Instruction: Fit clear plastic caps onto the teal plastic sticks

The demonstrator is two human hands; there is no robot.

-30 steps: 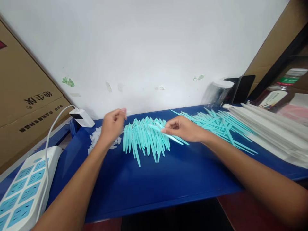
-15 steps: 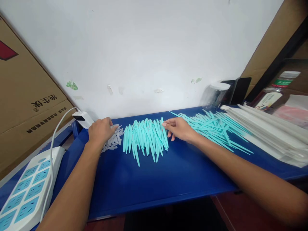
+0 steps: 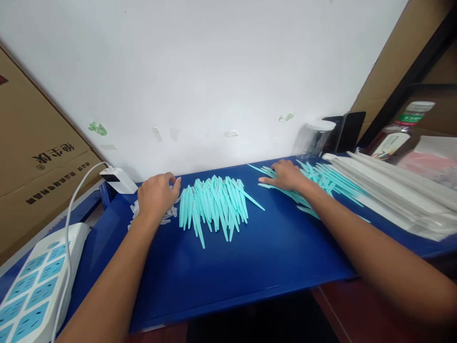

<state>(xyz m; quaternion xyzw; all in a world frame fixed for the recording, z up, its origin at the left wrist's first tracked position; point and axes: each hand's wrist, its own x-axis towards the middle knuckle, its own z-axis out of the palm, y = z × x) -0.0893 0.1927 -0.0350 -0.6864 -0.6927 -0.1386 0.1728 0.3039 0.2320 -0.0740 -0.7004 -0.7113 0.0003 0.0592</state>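
A heap of teal sticks with clear caps (image 3: 213, 205) lies at the middle of the blue table (image 3: 232, 267). My left hand (image 3: 156, 195) rests with curled fingers on a small pile of clear plastic caps (image 3: 167, 213) left of that heap; I cannot make out what the fingers hold. My right hand (image 3: 285, 175) lies palm down, fingers stretched, on a second spread of bare teal sticks (image 3: 321, 183) at the right.
A white power strip (image 3: 34, 281) with its cable and a white charger (image 3: 116, 180) sit at the left beside a cardboard box (image 3: 39, 157). Stacked white sleeves (image 3: 392, 190), a clear jar (image 3: 316, 138), a dark phone (image 3: 348, 131) and a bottle (image 3: 396, 138) stand at the right.
My right hand let a teal stick down on the middle heap, then moved right onto the bare sticks. My left hand dropped from mid-air onto the clear caps.
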